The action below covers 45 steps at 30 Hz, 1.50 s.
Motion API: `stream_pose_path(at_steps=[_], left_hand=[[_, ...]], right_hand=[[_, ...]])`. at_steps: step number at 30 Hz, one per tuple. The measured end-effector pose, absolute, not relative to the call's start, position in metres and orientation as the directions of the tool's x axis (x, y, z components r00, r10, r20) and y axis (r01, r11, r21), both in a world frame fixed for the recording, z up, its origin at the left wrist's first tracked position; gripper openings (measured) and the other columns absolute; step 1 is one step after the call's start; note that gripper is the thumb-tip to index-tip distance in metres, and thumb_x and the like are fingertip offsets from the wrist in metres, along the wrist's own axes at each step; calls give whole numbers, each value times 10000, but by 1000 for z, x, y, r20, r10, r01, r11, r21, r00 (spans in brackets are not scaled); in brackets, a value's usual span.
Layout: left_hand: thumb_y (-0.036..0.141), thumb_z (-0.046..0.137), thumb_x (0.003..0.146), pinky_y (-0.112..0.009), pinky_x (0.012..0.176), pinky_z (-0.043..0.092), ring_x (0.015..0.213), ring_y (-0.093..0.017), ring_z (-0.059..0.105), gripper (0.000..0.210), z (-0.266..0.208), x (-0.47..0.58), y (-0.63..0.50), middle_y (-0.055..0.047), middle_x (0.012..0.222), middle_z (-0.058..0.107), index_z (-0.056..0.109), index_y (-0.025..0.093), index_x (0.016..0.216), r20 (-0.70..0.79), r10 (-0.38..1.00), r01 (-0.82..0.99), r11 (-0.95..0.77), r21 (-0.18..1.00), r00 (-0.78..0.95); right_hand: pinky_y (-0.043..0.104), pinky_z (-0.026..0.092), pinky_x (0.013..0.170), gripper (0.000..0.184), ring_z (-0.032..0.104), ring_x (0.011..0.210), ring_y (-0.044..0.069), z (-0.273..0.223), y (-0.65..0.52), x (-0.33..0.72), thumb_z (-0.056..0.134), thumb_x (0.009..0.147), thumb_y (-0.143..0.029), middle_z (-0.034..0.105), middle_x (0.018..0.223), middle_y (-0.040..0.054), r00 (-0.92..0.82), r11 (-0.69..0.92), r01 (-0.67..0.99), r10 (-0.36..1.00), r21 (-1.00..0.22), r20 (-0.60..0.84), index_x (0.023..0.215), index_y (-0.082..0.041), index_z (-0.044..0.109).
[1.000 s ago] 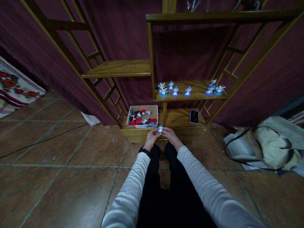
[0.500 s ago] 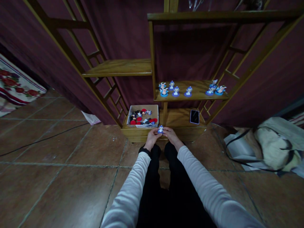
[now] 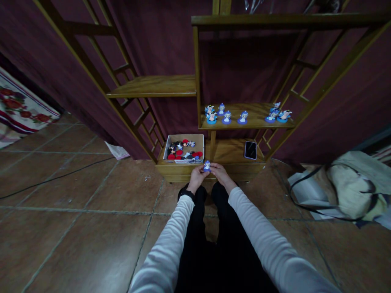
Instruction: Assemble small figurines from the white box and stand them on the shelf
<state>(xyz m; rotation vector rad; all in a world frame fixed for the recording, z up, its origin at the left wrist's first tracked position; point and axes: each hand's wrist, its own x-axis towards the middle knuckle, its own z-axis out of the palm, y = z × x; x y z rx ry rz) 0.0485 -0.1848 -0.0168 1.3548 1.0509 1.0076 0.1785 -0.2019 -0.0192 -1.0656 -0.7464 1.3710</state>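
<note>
A small purple-and-white figurine (image 3: 207, 166) is upright between my two hands, just in front of the cabinet's lower board. My left hand (image 3: 197, 178) pinches its base from the left. On the other side, the fingers of my right hand (image 3: 220, 173) grip its right edge. Right behind my left hand stands an open cardboard box (image 3: 200, 142) with several figurines and red round bases inside. Similar purple figurines (image 3: 243, 117) stand on the shelf above, beside blue-based pink ones (image 3: 211, 117); more figurines (image 3: 284, 115) cluster at that shelf's right end.
A dark-screened phone (image 3: 250, 150) lies on the lower board at the right. The wooden shelf unit (image 3: 152, 86) backs onto a dark red curtain. A pale bag (image 3: 351, 185) with a black strap rests on the floor at right; a black cable (image 3: 61, 177) crosses the tiles at left.
The view has shifted very slightly. Both hands keep hold of the figurine in nearly the same spot, and nothing on the shelves has moved.
</note>
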Motion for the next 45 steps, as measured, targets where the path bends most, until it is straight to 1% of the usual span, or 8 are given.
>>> stream_pose_path(at_steps=[3,7,14,20,25,31,38,45], left_hand=[[228,724,600,-308,739,471,710,-155,591,346,-16,50,-187,-43,803,663,664,152,932,60,968,135,-94,986,242],[239,673,666,-311,751,458,727,-158,582,305,-16,51,-190,-62,871,640,652,163,961,148,961,274,-212,938,235],[244,615,727,-328,795,430,816,-198,560,274,-10,53,-198,-81,905,595,625,180,993,217,942,460,-317,829,258],[265,570,771,-332,816,420,909,-228,562,300,-6,53,-203,-105,986,580,586,189,1060,206,933,545,-341,766,294],[259,554,786,-323,832,413,942,-231,565,341,-1,52,-208,-116,1047,569,552,193,1121,189,932,575,-341,744,309],[296,493,832,-312,802,414,924,-235,582,377,2,52,-213,-139,1094,545,494,189,1194,160,920,646,-368,669,358],[329,406,873,-289,771,421,923,-230,582,428,6,52,-218,-150,1094,539,416,165,1268,142,903,726,-413,550,406],[340,399,873,-314,800,407,930,-253,578,428,4,51,-218,-168,1078,536,428,152,1257,158,892,697,-432,573,423]], right_hand=[[305,436,741,292,602,742,171,-19,-202,179,727,542,-330,679,763,25,87,-94,-402,986,-911,-140,788,-182,670],[294,434,718,252,586,694,156,-18,-202,179,724,535,-313,669,722,13,88,-70,-396,990,-915,-113,740,-179,664],[276,427,668,263,577,687,156,-14,-205,180,715,532,-320,673,726,19,120,-76,-365,984,-928,-128,749,-181,665],[267,425,646,259,571,667,148,-18,-205,181,719,526,-308,667,718,15,134,-61,-379,984,-923,-120,742,-182,652],[258,416,632,265,559,670,144,-18,-204,182,707,526,-305,658,720,13,138,-68,-361,982,-930,-126,751,-182,640],[249,406,640,240,549,674,132,-20,-204,183,682,541,-277,649,730,3,126,-61,-362,985,-930,-114,757,-183,636],[264,410,678,226,558,701,136,-19,-204,185,678,536,-244,651,737,1,145,-90,-366,978,-926,-152,750,-188,632],[266,407,679,214,545,682,130,-14,-206,185,676,522,-221,629,695,-13,149,-78,-394,978,-916,-147,728,-194,624]])
